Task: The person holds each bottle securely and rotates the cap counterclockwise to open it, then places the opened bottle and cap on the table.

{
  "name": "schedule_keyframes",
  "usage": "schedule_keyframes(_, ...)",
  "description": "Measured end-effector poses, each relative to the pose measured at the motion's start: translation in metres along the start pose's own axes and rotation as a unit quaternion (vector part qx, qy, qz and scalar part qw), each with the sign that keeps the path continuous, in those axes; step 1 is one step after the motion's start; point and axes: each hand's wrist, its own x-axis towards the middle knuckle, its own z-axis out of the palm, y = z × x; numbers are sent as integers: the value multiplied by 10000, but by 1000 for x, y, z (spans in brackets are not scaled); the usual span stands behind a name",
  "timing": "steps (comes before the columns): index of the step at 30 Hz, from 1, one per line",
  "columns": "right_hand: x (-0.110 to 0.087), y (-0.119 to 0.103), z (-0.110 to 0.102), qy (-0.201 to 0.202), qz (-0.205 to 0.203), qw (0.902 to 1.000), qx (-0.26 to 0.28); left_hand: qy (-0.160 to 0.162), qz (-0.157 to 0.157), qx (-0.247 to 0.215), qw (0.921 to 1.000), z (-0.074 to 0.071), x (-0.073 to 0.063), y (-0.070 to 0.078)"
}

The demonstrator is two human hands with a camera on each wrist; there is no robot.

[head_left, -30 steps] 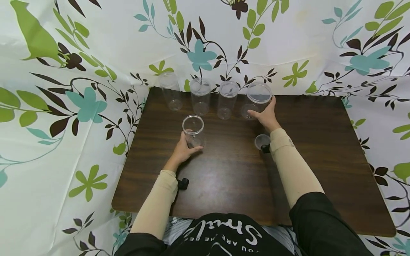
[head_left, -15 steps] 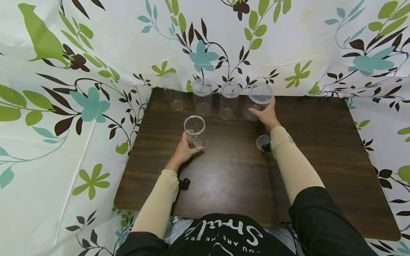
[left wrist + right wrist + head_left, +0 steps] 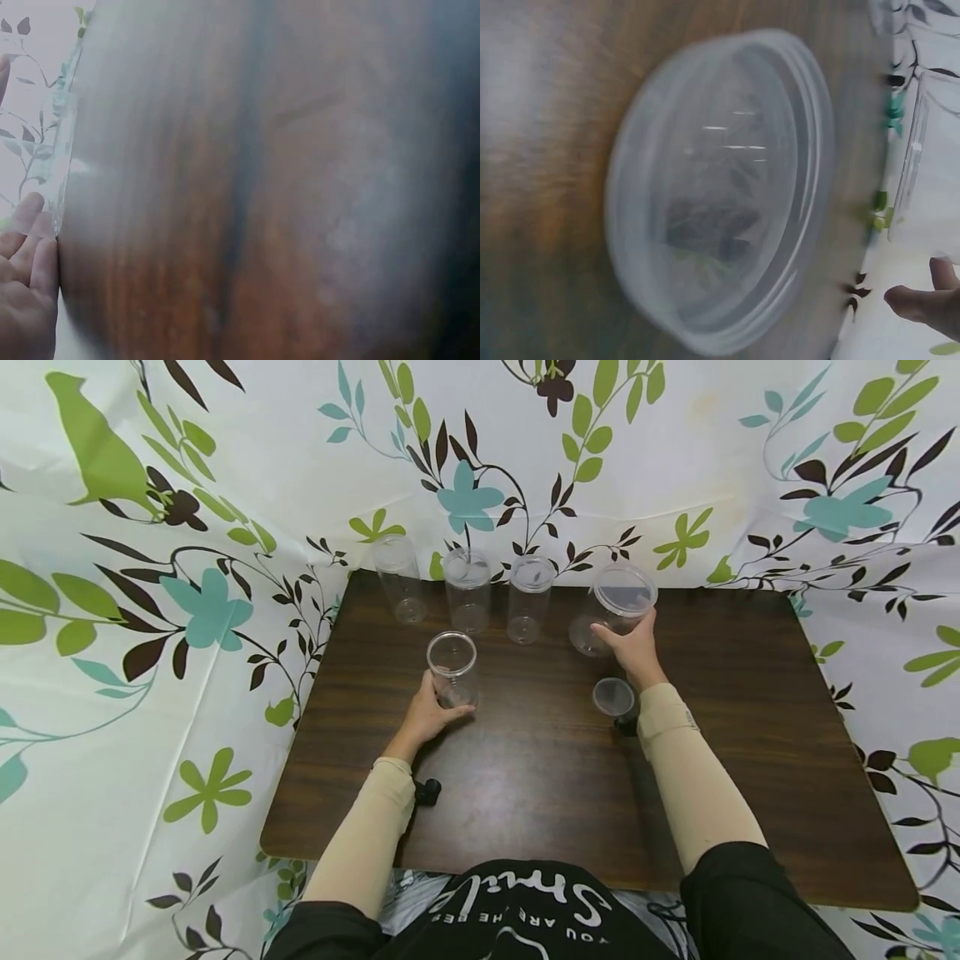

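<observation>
My left hand (image 3: 429,710) holds a clear plastic container (image 3: 453,664) upright near the middle left of the table, thumb on its near side. In the left wrist view, the fingers (image 3: 43,270) show at the left edge beside the clear wall. At the back right, my right hand (image 3: 636,647) grips a wider clear container (image 3: 600,610), which leans to the right. Below that hand a round clear lid (image 3: 613,697) lies on the table, and it fills the middle of the right wrist view. Part of the right hand (image 3: 926,300) appears there at the right edge.
Three clear lidded containers, one at the left (image 3: 401,581), one in the middle (image 3: 468,589) and one further right (image 3: 527,602), stand in a row along the back edge of the brown table (image 3: 525,793). A patterned cloth (image 3: 300,468) hangs right behind them.
My right hand has tipped the wider container to the right and drawn it slightly nearer. The left hand and its container stay about where they were.
</observation>
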Motion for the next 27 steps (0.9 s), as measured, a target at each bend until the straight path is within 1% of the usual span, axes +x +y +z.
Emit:
schedule_keyframes(4,-22,-7,-6,10,5,9998,-181,68,-49,61,9999,1,-1,3)
schedule_keyframes(7,-41,-12,-9,-72,-46,9998,-195,117,-138,90,9998,2,-3,6)
schedule_keyframes(9,-53,-15,-10,-110,-73,9999,-97,138,-194,94,9997,2,-4,8)
schedule_keyframes(13,-75,-22,-7,-160,-235,9988,386,235,-176,127,9995,4,-2,11)
schedule_keyframes(15,-87,-28,-3,-221,-299,9974,620,340,-158,159,9992,4,0,10)
schedule_keyframes(17,-98,-36,1,-429,-397,9950,810,478,-123,169,9986,4,3,11)
schedule_keyframes(19,-109,-45,5,-629,-425,9938,809,624,-109,190,9978,3,5,11)
schedule_keyframes(21,-118,-51,8,-839,-467,9927,729,721,-93,244,9971,3,8,11)
schedule_keyframes(23,-125,-53,10,-957,-477,9933,446,757,-72,305,9966,3,10,11)
schedule_keyframes(27,-130,-42,10,-890,-422,9950,-148,681,-165,311,9971,5,12,12)
